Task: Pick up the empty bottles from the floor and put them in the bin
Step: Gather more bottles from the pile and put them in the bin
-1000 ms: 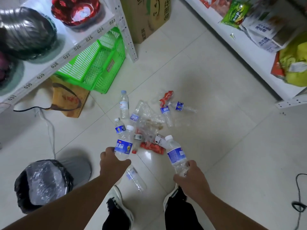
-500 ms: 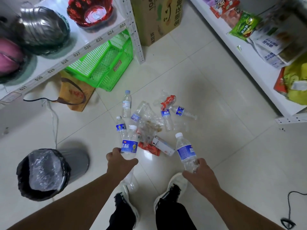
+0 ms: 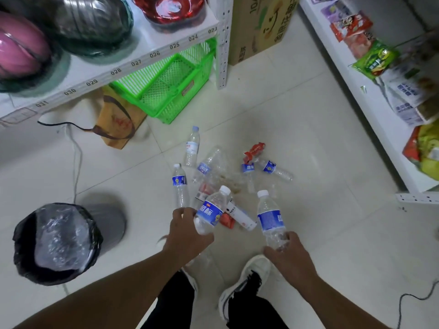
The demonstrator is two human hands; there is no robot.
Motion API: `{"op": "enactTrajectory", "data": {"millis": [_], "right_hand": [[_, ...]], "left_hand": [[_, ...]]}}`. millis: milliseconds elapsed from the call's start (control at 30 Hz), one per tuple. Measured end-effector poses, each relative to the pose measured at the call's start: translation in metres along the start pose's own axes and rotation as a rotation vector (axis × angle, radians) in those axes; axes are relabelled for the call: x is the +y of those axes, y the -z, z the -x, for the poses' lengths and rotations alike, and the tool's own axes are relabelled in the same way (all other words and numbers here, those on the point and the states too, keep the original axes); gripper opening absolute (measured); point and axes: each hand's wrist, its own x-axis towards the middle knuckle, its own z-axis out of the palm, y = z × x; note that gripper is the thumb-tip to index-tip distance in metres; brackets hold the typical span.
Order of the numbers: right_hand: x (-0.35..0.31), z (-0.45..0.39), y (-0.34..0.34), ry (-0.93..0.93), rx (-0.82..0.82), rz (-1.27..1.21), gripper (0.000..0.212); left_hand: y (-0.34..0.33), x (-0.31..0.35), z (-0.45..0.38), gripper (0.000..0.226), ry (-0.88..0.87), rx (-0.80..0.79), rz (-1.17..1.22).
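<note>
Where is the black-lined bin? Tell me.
In the head view, the round black-lined bin stands on the floor at lower left, left of the left hand, below the white shelf.

Two hands each hold one bottle; roughly five more bottles lie on the floor; one bin; one green basket.

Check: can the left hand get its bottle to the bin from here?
Probably yes. The left hand grips a bottle, and the bin sits open-topped on that side, with only bare floor between; it already holds crumpled plastic.
</note>
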Motion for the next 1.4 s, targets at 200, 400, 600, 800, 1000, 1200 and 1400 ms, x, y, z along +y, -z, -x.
{"op": "enactTrajectory", "data": {"millis": [200, 400, 600, 800, 1000, 1200, 1400], "right_hand": [[-0.004, -0.061, -0.018, -0.018, 0.020, 0.043, 0.057], [0.013, -0.178, -0.043, 0.016, 0.021, 0.115, 0.063], [0.051, -0.298, -0.067, 0.129, 0.018, 0.198, 0.072], [0.069, -0.327, -0.074, 0.124, 0.034, 0.170, 0.066], [0.046, -0.249, -0.035, 0.066, 0.023, 0.127, 0.069], [0.010, -0.171, -0.003, 0.047, 0.001, 0.099, 0.076], [-0.025, -0.110, 0.003, 0.085, -0.005, 0.120, 0.072]], "left_hand": [[-0.017, -0.007, -0.062, 0.080, -0.113, -0.070, -0.120], [-0.095, -0.022, -0.165, 0.090, -0.305, -0.205, -0.538], [-0.178, -0.045, -0.280, 0.088, -0.337, -0.178, -0.720], [-0.183, -0.063, -0.289, 0.085, -0.327, -0.078, -0.795], [-0.122, -0.051, -0.199, 0.078, -0.394, 0.004, -0.551], [-0.067, -0.050, -0.109, 0.071, -0.349, 0.147, -0.306], [-0.015, -0.072, -0.050, 0.073, -0.188, 0.253, -0.204]]}}
